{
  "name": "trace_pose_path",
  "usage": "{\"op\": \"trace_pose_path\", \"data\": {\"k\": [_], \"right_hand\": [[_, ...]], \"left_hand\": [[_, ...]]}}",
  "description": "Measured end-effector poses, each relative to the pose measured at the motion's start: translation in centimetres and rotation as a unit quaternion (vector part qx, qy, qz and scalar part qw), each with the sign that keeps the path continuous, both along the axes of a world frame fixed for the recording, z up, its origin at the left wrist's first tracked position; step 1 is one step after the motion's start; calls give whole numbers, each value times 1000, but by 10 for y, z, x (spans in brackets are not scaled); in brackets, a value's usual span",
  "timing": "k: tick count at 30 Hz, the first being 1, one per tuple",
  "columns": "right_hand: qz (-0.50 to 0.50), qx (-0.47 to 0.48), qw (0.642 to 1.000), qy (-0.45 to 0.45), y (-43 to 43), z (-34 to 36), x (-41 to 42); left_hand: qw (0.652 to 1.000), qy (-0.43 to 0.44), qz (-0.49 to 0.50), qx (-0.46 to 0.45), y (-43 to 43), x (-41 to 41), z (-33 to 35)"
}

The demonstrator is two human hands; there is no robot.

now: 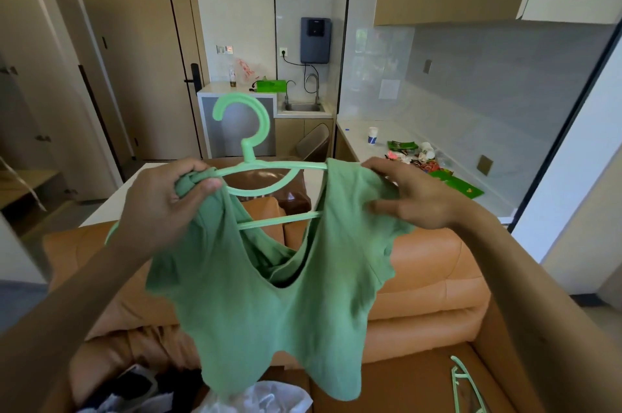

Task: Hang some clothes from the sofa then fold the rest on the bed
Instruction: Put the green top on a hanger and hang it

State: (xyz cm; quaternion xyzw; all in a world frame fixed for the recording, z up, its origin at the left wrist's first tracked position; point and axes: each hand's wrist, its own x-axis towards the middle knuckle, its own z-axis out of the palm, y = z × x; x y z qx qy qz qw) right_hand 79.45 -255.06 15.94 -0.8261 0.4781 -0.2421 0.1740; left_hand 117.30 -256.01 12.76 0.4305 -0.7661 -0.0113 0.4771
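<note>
Above an orange sofa, the left hand pinches one strap onto the green hanger; the right hand, fingers loosely spread, holds the other shoulder of the green top; soft, light, floppy cloth, best gripped at the straps.

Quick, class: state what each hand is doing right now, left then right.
Left hand: closed, gripping the green top at its shoulder on the green hanger.
Right hand: fingers spread on the top's other shoulder; grip cannot be told.

Green top on hanger
</note>
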Motion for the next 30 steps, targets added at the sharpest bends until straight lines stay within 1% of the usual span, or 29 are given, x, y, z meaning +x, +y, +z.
{"op": "trace_pose_path", "data": {"k": [4,7,10,12,15,17,19,21,23,25,27,30], "right_hand": [[41,-114,992,-20,3,-2,30],[39,-144,987,-51,0,-8,27],[18,-136,987,-79,-2,-9,17],[6,-119,988,-102,-1,-8,12],[-5,-87,987,-139,-1,-8,4],[-9,-72,986,-148,-1,-9,3],[-8,-57,986,-159,0,-10,6],[2,-39,985,-171,0,-10,11],[12,-26,984,-178,0,-10,15],[17,-18,983,-183,0,-10,17],[26,-11,986,-164,-2,-8,19],[43,-6,997,-61,-4,1,20]], "left_hand": [[1000,-13,-7,1,-1,-9,1],[999,-24,-28,12,-8,1,2],[998,-45,-30,25,-17,23,1],[997,-66,-12,24,-22,39,-3],[997,-68,-1,27,-22,54,-7],[996,-90,3,11,-18,58,-5],[990,-139,6,-15,-12,52,2],[985,-170,-11,-16,-8,40,10],[985,-172,-28,13,-10,30,13],[984,-174,-17,30,-15,26,10],[983,-180,-4,29,-17,25,8],[980,-196,6,19,-5,14,10]]}}
